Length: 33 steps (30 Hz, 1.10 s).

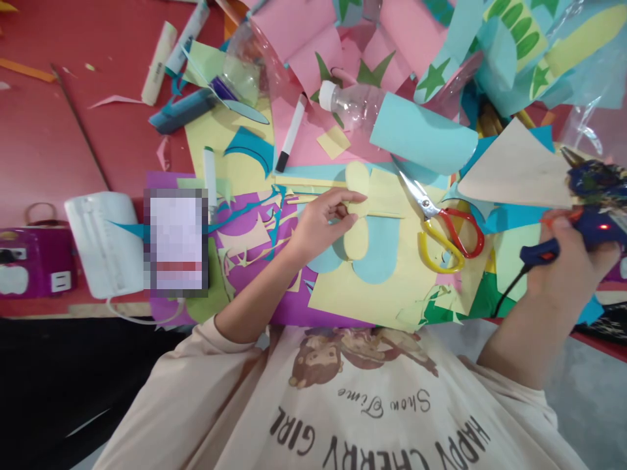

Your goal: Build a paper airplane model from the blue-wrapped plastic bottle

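My left hand (326,222) rests on the paper pile, thumb and fingers pinched on a thin pale yellow stick (377,213) that lies across a yellow paper cut-out (356,209) and a light blue shape (375,254). My right hand (568,261) is at the right edge, closed round the blue handle of a hot glue gun (595,209) with a red light on and a finger on its orange trigger. The gun's black cord (504,294) hangs down from the handle.
Red and yellow handled scissors (443,225) lie open between my hands. A plastic bottle wrapped in blue paper (392,121), a marker (291,134), glue sticks (157,62), coloured paper scraps, a white device (102,241) and a purple power strip (34,261) cover the red table (53,137).
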Tool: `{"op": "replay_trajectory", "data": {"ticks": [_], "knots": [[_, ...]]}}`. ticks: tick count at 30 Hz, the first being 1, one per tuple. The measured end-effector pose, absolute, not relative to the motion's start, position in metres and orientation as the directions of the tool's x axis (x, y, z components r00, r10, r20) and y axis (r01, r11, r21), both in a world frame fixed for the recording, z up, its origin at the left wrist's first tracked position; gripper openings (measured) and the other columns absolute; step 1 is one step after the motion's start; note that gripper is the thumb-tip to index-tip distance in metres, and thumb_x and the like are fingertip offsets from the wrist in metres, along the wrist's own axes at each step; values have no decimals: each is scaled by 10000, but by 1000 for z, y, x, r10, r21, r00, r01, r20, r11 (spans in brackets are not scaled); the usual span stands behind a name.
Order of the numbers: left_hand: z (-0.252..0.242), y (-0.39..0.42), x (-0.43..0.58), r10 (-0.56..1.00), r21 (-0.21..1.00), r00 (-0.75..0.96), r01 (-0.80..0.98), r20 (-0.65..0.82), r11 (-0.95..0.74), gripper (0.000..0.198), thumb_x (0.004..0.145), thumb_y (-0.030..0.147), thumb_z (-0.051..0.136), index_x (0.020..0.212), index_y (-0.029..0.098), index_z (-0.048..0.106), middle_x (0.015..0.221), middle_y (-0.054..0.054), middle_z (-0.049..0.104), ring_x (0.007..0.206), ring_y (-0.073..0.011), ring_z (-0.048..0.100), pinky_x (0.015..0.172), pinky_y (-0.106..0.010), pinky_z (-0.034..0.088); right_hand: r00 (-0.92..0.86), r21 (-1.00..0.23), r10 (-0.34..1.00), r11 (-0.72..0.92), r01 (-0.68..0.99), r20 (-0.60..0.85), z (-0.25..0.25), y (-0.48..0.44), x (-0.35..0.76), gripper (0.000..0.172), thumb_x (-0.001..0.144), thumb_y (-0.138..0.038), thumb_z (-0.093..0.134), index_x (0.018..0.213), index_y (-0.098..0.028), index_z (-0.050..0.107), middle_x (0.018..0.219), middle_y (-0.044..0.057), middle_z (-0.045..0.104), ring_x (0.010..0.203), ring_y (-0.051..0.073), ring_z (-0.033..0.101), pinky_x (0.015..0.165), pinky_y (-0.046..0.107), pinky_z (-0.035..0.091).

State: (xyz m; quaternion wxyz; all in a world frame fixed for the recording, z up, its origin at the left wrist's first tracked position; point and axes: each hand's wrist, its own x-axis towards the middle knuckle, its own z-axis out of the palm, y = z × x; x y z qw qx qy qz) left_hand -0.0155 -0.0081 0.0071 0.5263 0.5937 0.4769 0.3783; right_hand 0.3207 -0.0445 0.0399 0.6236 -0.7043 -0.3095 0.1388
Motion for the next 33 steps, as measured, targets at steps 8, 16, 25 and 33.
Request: {"op": "replay_trajectory", "data": {"ticks": [8,16,25,33], "knots": [[5,-8,-15,964,990,261,138,-44,7,239,778,158,593,1002,174,676,873,-22,636,667,-68,536,642,-206,481,598,-958,749,210,195,286,67,-61,315,345,768,-520,559,981,-353,773,1201,-16,707,1268,212,565,1142,402,364],[5,-10,-16,959,988,275,154,-64,22,301,793,178,605,1091,187,644,770,2,613,637,-77,553,640,-218,497,368,-968,900,-249,-5,-234,63,-69,264,61,565,-221,666,620,-240,687,600,-10,684,291,102,413,298,248,233],[3,-19,-11,941,982,339,168,23,-85,457,801,173,608,1254,220,577,927,-16,652,651,-58,573,632,-189,500,-62,-854,852,-520,27,-521,48,-67,227,215,723,-407,758,742,-208,676,606,-8,654,365,92,470,335,228,322],[4,-19,-10,927,989,375,136,6,-62,529,816,166,586,1333,260,525,1290,-81,585,640,-23,559,647,-183,527,-65,-798,808,-561,220,-585,46,-64,215,312,741,-481,703,687,-186,618,458,-26,557,393,88,456,374,211,348]]}}
